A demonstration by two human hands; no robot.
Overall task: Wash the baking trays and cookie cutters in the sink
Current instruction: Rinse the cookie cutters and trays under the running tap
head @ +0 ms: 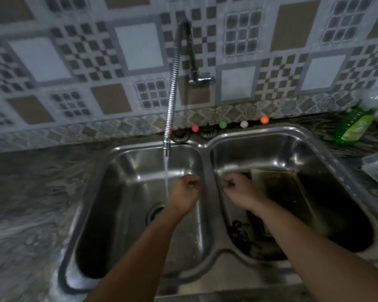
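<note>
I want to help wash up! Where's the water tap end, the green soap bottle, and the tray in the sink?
Faucet nozzle (167, 149): head view, on its metal tip.
Green soap bottle (354, 128): head view, on its label.
Baking tray (292, 192): head view, on its dark flat bottom.

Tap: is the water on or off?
On. A stream of water runs from the tap into the left sink bowl.

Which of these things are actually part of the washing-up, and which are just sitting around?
In use:
left hand
right hand
tap, running
double sink
baking tray in the right basin

Lying about:
green bottle
coloured balls behind the sink
</note>
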